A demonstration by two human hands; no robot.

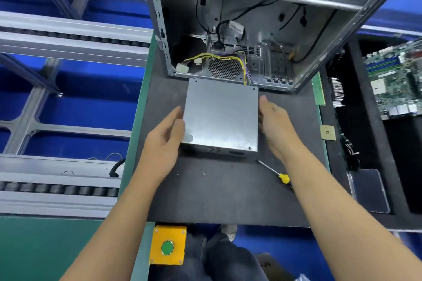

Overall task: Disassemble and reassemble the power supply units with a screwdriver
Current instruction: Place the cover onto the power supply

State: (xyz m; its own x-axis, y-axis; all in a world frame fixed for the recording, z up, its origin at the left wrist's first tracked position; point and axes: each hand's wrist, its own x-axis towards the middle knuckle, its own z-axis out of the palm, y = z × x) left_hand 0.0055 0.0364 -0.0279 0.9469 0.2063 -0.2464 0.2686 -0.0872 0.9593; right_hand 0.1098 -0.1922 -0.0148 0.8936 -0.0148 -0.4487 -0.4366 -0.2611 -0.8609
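A grey metal power supply unit lies flat on the black mat, just in front of the open computer case. Its yellow and purple cables run back into the case. My left hand touches the unit's left side with fingers fairly straight. My right hand lies against its right side, fingers extended. A screwdriver with a yellow handle lies on the mat under my right forearm. Two tiny screws sit on the mat near the unit's front.
A motherboard lies in a black tray at the right, with a green memory stick and a CPU chip nearer. A yellow box with a green button hangs at the bench front. Roller conveyor rails run at the left.
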